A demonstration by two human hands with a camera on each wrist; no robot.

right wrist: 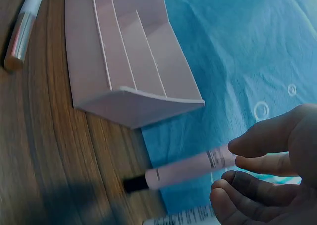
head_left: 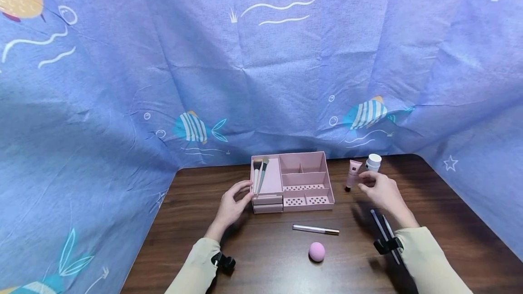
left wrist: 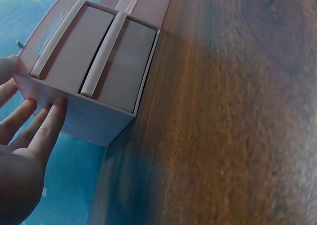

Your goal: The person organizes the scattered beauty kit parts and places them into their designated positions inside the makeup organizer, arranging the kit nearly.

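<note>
Brushes [head_left: 263, 177] stowed; tube [head_left: 352, 177], jar [head_left: 373, 162], ball [head_left: 316, 252], 3 pens [head_left: 315, 229] likely left. Left hand [head_left: 230, 207] straight-fingered against box [head_left: 272, 186]; right hand [head_left: 384, 191] loose, tube hold unclear.

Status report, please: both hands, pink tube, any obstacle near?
Left hand touching organizer. Right hand at pink tube, grip unclear. White jar nearby, may hinder.

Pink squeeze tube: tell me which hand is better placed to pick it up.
Probably the right hand: its fingertips are right by the pink squeeze tube. The left hand touches the pink organizer on its opposite side.
</note>
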